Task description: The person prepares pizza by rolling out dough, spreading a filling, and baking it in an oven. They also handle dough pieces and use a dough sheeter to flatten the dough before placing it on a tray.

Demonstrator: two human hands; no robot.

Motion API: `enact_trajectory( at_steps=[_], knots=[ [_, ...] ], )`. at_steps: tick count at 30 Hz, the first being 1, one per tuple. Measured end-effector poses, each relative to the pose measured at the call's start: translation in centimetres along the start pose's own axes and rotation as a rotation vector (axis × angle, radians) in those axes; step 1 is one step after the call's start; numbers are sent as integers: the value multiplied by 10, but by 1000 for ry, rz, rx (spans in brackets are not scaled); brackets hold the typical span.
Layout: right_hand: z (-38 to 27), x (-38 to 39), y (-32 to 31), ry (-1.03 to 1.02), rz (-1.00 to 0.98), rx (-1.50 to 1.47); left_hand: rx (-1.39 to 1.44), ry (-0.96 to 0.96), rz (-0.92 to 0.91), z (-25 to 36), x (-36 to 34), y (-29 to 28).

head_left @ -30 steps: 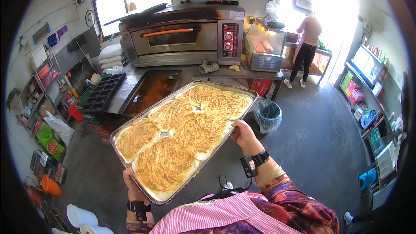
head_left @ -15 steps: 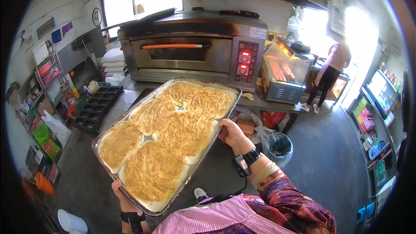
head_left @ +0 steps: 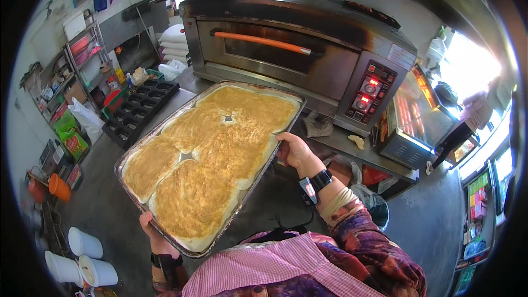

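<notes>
Both hands, left hand (head_left: 154,234) and right hand (head_left: 294,151), hold a baking tray (head_left: 159,132) of golden flatbreads (head_left: 212,154) before an oven (head_left: 297,49).

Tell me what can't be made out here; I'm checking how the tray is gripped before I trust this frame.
Head view only:
- Left hand: its fingers go under the baking tray, which hides them.
- Right hand: fingertips hidden by the tray rim.
- Tray underside: not visible from above.
- Oven interior: the door glass is dark.
- Person at far right: small, washed out by window glare.
</notes>
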State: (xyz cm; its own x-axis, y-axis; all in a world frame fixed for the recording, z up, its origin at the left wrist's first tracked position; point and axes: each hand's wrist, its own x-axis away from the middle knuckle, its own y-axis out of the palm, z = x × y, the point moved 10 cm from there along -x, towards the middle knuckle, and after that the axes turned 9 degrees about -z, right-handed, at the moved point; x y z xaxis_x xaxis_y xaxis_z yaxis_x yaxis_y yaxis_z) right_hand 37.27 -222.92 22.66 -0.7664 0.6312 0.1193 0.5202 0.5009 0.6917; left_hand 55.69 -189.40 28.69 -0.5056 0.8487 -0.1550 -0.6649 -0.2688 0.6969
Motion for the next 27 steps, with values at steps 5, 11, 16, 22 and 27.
enact_trajectory(
  at_steps=[5, 11, 16, 22, 27],
  knots=[
    [-25, -55, 3, 81, -215, 15, 26, 35, 175, -20, -11, 13],
    [-57, -97, -17, 245, -390, 57, -25, 215, 210, -50, -32, 36],
    [-90, -120, -75, 214, -404, 117, 20, 357, 398, -76, -36, 17],
    [-108, -108, -171, 219, -199, 174, -11, 476, 344, -69, -52, -31],
    [-118, -57, -258, 150, 85, 117, 89, 461, 393, -82, -63, -92]
  ],
)
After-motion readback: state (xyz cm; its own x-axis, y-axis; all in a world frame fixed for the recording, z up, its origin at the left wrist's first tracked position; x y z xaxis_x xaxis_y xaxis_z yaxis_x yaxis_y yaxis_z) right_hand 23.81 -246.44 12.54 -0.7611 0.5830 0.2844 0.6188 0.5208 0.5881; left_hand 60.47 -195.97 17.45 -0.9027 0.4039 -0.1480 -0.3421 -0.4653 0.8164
